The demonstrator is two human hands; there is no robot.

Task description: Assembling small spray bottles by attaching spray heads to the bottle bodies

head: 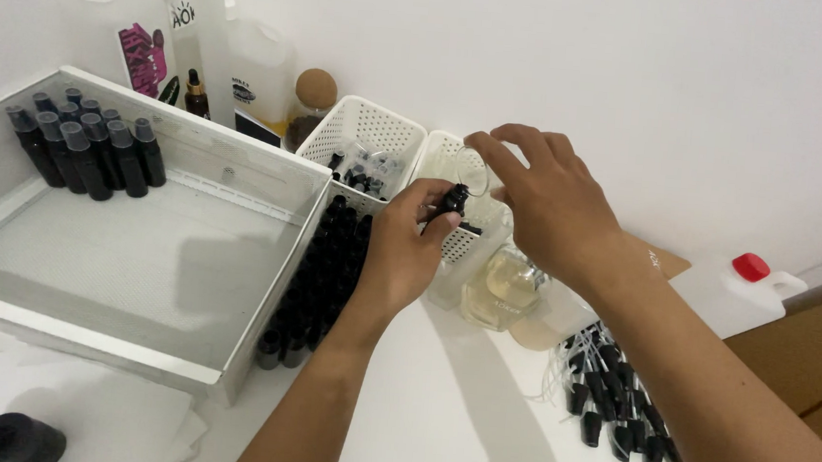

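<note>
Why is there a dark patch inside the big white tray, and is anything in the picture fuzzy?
In the head view, the grey patch on the tray floor is a soft shadow, light seemingly from above; the right hand looks slightly blurred; the left hand with its small black bottle is sharper; the white wall looks bright and flat, no hard glare.

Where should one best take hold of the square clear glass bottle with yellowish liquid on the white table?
Grip the square clear glass bottle by its two flat side walls, coming from the near side. A white perforated plastic basket stands right behind it, and both hands work above its neck.
</note>
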